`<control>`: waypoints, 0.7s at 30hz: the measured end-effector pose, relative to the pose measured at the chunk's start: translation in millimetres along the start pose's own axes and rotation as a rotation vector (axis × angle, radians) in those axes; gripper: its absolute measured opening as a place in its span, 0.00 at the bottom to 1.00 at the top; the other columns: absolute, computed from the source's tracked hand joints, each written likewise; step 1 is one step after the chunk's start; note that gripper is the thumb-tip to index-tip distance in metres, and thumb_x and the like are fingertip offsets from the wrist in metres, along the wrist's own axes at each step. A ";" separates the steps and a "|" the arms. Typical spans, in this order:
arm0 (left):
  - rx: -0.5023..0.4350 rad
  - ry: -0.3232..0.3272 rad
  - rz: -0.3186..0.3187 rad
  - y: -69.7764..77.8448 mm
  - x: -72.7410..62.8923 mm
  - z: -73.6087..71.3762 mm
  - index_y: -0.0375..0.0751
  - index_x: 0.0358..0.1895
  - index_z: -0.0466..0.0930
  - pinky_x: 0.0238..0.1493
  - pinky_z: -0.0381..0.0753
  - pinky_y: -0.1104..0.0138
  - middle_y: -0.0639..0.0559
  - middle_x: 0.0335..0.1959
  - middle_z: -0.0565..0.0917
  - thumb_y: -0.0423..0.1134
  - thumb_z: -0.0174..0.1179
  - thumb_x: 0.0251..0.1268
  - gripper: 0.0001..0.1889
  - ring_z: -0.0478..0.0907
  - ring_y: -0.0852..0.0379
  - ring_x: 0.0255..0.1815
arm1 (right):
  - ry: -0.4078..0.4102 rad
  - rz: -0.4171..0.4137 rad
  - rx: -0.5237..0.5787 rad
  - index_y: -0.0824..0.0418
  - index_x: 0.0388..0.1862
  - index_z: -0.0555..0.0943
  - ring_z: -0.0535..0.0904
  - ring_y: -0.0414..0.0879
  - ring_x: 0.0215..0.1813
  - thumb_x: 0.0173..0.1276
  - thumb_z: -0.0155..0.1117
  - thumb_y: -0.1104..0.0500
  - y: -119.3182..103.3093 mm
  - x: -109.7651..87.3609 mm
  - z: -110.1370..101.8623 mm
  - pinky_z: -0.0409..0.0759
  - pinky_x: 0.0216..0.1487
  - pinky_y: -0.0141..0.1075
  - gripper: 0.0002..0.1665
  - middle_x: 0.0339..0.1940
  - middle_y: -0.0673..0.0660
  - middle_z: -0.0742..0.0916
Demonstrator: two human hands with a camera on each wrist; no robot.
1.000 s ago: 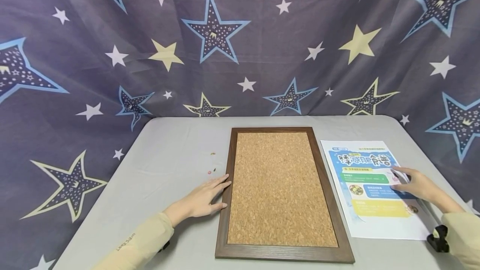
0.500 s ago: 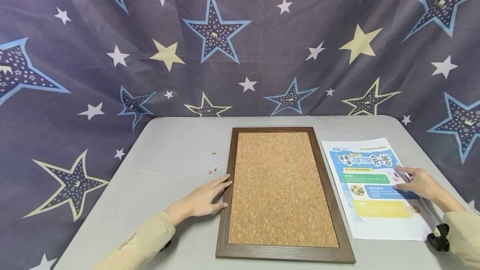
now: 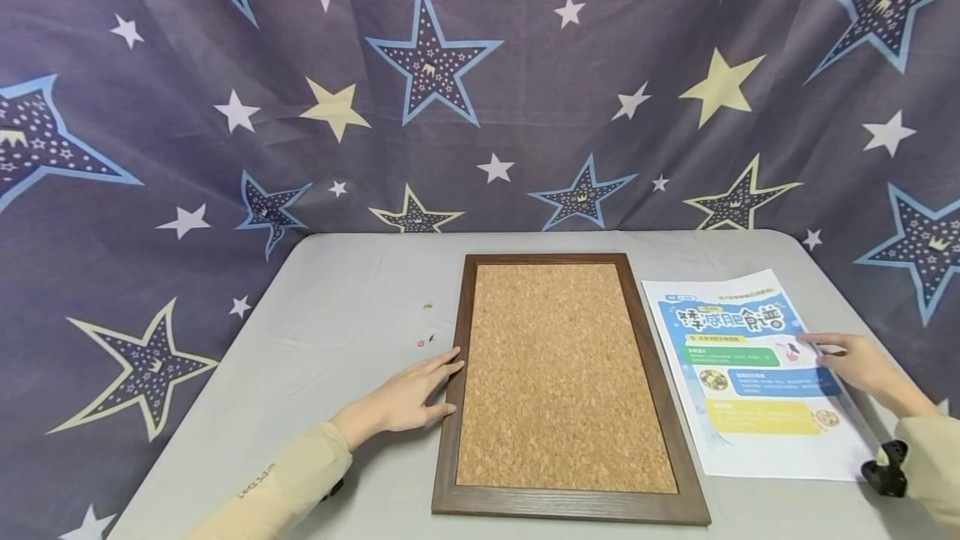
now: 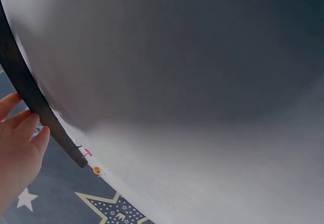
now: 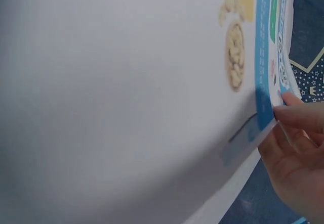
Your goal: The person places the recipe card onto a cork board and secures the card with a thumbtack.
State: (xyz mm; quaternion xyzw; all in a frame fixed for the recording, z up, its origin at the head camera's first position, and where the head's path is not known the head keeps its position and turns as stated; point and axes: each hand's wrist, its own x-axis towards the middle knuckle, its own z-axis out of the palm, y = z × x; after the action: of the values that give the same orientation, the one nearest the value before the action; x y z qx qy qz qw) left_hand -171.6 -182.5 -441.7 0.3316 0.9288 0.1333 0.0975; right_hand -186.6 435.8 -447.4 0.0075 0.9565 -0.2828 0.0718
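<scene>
A cork board (image 3: 566, 377) in a dark brown wooden frame (image 3: 449, 457) lies at the middle of the table. The fingertips of my left hand (image 3: 403, 397) touch the left side of that frame, fingers extended and slightly spread. To the right of the board lies a printed poster (image 3: 750, 455) with blue, green and yellow text panels. My right hand (image 3: 862, 365) pinches its right edge between thumb and fingers, as the right wrist view shows. The poster's far right corner is bent up off the table.
Several small push pins lie left of the board, including a yellow one (image 3: 427, 307) and a pink one (image 3: 421, 344). A grey cloth covers the table (image 3: 330, 298). Behind it hangs a dark curtain (image 3: 525, 107) printed with stars.
My right hand has moved slightly right, and the poster's far right corner has risen. My left hand and the board have stayed put.
</scene>
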 end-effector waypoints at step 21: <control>-0.013 -0.002 0.003 -0.1 0.8 1.8 0.38 0.66 0.55 0.64 0.53 0.53 0.47 0.70 0.49 0.52 0.49 0.62 0.32 0.50 0.47 0.67 | 0.052 0.114 0.211 0.72 0.58 0.67 0.69 0.23 0.30 0.58 0.55 0.62 19.0 -2.3 -27.6 0.79 0.32 0.37 0.29 0.56 0.82 0.62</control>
State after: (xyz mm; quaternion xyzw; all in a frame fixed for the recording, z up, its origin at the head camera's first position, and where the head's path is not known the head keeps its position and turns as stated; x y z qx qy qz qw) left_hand -171.8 -181.8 -443.5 0.3326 0.9273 0.1392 0.1003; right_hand -187.0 466.7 -434.4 0.0767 0.9209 -0.3772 0.0616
